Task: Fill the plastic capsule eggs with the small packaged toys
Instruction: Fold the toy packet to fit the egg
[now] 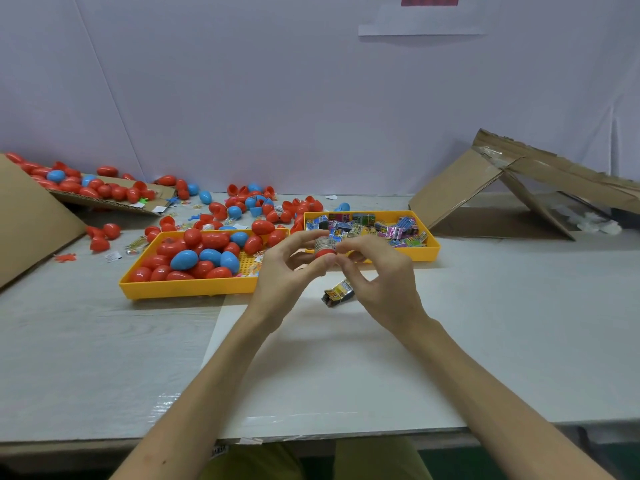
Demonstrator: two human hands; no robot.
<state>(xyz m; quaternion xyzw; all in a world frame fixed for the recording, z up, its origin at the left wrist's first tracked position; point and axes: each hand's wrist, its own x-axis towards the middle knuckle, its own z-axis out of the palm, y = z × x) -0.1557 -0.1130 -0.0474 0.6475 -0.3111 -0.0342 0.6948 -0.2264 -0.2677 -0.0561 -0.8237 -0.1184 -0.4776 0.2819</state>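
- Red egg half, frame centre, pinched by curled fingers of left hand and right hand.
- Behind: egg tray, toy packet tray; loose packet just below.
- Silvery packet poking from top.

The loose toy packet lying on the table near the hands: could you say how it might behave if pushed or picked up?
The toy packet looks crinkled and boxy, so it would probably slide rather than roll. Its small size suggests it is light. The glossy wrapper may dent under a pinch.
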